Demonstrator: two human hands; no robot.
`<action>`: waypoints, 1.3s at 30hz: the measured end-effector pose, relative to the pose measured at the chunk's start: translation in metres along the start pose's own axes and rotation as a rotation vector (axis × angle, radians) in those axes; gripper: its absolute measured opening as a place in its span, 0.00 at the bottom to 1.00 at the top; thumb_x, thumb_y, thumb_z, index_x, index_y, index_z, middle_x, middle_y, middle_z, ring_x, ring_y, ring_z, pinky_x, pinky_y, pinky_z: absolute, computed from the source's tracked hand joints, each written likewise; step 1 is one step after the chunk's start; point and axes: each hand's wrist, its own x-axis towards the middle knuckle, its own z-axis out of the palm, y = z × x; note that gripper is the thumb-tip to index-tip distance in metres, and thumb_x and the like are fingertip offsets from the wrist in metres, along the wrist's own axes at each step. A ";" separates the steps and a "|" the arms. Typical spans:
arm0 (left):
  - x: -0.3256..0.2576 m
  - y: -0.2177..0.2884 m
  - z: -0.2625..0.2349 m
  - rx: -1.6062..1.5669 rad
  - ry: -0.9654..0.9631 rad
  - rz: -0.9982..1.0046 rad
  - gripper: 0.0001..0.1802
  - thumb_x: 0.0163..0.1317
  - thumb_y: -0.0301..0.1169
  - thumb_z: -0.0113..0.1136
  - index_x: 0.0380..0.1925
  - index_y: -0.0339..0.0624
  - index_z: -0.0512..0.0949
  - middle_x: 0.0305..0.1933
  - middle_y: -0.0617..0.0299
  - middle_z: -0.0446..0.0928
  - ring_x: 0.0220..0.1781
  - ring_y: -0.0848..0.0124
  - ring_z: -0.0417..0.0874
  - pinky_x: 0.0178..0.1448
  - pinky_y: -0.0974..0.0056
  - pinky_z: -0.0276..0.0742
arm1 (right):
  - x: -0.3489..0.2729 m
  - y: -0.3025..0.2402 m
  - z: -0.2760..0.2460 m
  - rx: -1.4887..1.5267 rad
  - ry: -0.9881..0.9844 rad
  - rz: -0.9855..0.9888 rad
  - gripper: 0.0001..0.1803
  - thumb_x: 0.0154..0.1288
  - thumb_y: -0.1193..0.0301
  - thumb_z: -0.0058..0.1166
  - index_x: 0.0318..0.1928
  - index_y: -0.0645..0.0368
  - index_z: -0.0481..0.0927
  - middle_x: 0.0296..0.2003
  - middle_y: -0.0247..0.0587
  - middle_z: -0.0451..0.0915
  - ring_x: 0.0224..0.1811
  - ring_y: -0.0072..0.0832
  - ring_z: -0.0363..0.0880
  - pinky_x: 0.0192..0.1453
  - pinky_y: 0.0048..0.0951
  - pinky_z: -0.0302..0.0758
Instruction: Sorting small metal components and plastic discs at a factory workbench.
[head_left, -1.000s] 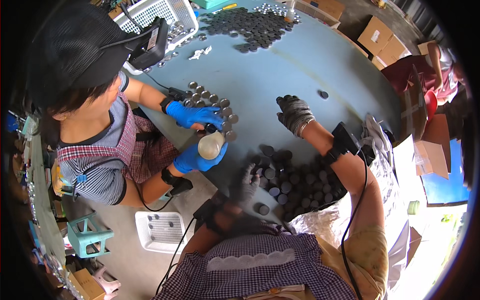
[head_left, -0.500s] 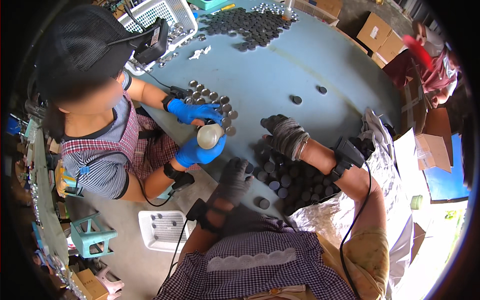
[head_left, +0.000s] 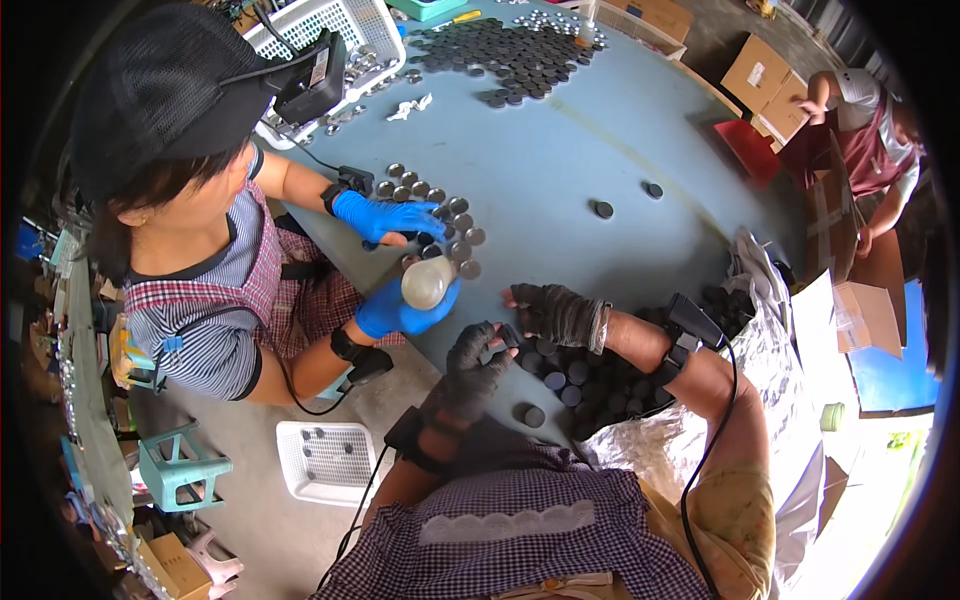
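Note:
My left hand (head_left: 472, 368), in a dark grey fingerless glove, pinches a small round black cap (head_left: 510, 336) between thumb and fingers. Just beyond it my right hand (head_left: 556, 313), gloved alike, stretches its fingers leftward above the table, with no object visible in them. Its fingertips are close to the left hand's cap but seem apart from it. Beside and under the right wrist lies a heap of black caps (head_left: 600, 385) on a silvery sheet (head_left: 640, 440). One loose cap (head_left: 529, 414) rests near the table edge by my apron.
Across to the left, a co-worker in blue gloves (head_left: 390, 215) holds a pale rounded object (head_left: 427, 283) beside rows of metal caps (head_left: 470, 236). Two black caps (head_left: 603, 209) lie mid-table. Many more (head_left: 510, 60) spread at the far end, near a white basket (head_left: 385, 50).
My right hand has come nearer and left, toward my left hand. The left hand has risen slightly, its cap now showing at the fingertips. The co-worker's left hand shifted a little.

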 end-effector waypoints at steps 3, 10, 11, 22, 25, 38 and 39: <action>0.001 0.010 0.000 0.092 0.021 0.045 0.21 0.50 0.13 0.62 0.46 0.33 0.73 0.42 0.65 0.74 0.44 0.77 0.72 0.51 0.70 0.72 | -0.001 0.000 -0.005 0.050 -0.110 -0.010 0.21 0.56 0.76 0.52 0.52 0.65 0.73 0.43 0.50 0.79 0.44 0.32 0.82 0.46 0.31 0.80; 0.003 0.002 -0.001 0.141 0.018 0.147 0.22 0.50 0.14 0.63 0.46 0.36 0.74 0.42 0.64 0.75 0.44 0.73 0.74 0.53 0.65 0.71 | 0.010 0.029 -0.011 -0.320 -0.123 -0.141 0.15 0.59 0.65 0.54 0.41 0.65 0.76 0.26 0.41 0.79 0.39 0.31 0.81 0.41 0.29 0.78; 0.003 0.002 -0.001 0.140 0.021 0.147 0.22 0.50 0.14 0.63 0.46 0.36 0.74 0.42 0.64 0.75 0.44 0.73 0.74 0.53 0.65 0.71 | 0.010 0.036 -0.011 -0.322 -0.126 -0.140 0.15 0.59 0.65 0.54 0.41 0.65 0.76 0.26 0.41 0.79 0.39 0.31 0.81 0.41 0.29 0.78; -0.001 -0.010 -0.016 0.292 0.196 0.171 0.28 0.46 0.14 0.66 0.50 0.36 0.72 0.49 0.59 0.74 0.46 0.70 0.77 0.50 0.67 0.76 | 0.085 0.015 0.007 -0.591 0.096 0.022 0.12 0.55 0.65 0.58 0.36 0.60 0.76 0.33 0.47 0.79 0.38 0.44 0.79 0.42 0.40 0.75; -0.006 -0.008 -0.019 0.273 0.181 0.157 0.26 0.47 0.14 0.65 0.49 0.36 0.73 0.49 0.58 0.74 0.44 0.70 0.78 0.48 0.67 0.76 | 0.117 0.037 0.007 -0.743 0.203 -0.092 0.12 0.54 0.67 0.57 0.37 0.60 0.77 0.35 0.54 0.79 0.40 0.50 0.78 0.43 0.43 0.74; 0.005 -0.012 -0.007 0.433 0.066 0.258 0.20 0.49 0.17 0.65 0.44 0.37 0.74 0.43 0.59 0.75 0.39 0.71 0.77 0.43 0.67 0.76 | 0.122 0.088 -0.068 -1.670 0.130 0.134 0.08 0.54 0.71 0.53 0.35 0.56 0.81 0.37 0.46 0.82 0.45 0.41 0.80 0.46 0.38 0.76; 0.010 -0.014 -0.005 0.484 0.062 0.274 0.20 0.50 0.20 0.66 0.44 0.38 0.74 0.41 0.59 0.75 0.38 0.70 0.77 0.42 0.66 0.76 | 0.104 0.060 -0.074 -1.626 0.157 0.161 0.10 0.54 0.70 0.54 0.38 0.55 0.80 0.40 0.45 0.81 0.49 0.40 0.78 0.48 0.37 0.75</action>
